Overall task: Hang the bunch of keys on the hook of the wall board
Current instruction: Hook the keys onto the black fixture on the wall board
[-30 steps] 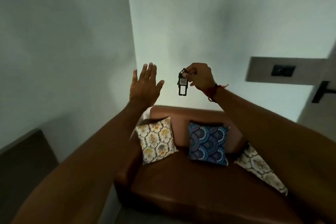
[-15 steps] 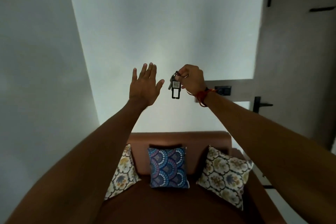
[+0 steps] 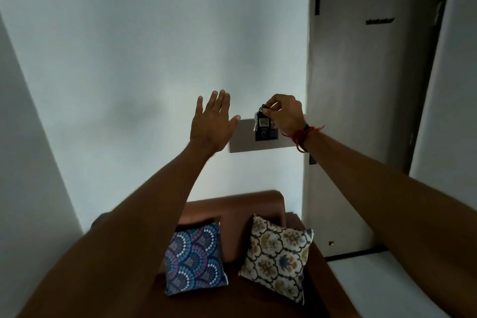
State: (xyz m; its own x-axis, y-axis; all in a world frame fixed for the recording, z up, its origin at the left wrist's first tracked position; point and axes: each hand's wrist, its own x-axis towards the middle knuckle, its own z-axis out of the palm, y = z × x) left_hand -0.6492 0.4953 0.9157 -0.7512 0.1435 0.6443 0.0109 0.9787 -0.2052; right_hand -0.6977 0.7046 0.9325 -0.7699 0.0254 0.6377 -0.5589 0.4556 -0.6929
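My right hand [image 3: 285, 113] pinches the ring of the bunch of keys [image 3: 261, 122], which dangles with a dark rectangular fob and silver keys. The keys hang directly in front of the grey wall board [image 3: 242, 141], a flat horizontal panel on the white wall. A small dark fitting on the board sits behind the fob, so the hook itself is hidden. My left hand [image 3: 213, 124] is raised flat with fingers spread, its thumb overlapping the board's left end. It holds nothing.
A brown sofa [image 3: 232, 209] stands below the board, with a blue patterned cushion [image 3: 195, 258] and a cream floral cushion [image 3: 278, 255]. A grey door [image 3: 374, 111] is right of the board. White walls fill the left and centre.
The view has swung right, bringing the wall board from the right side to behind the keys. Both hands kept their poses; the keys now hang over the board.
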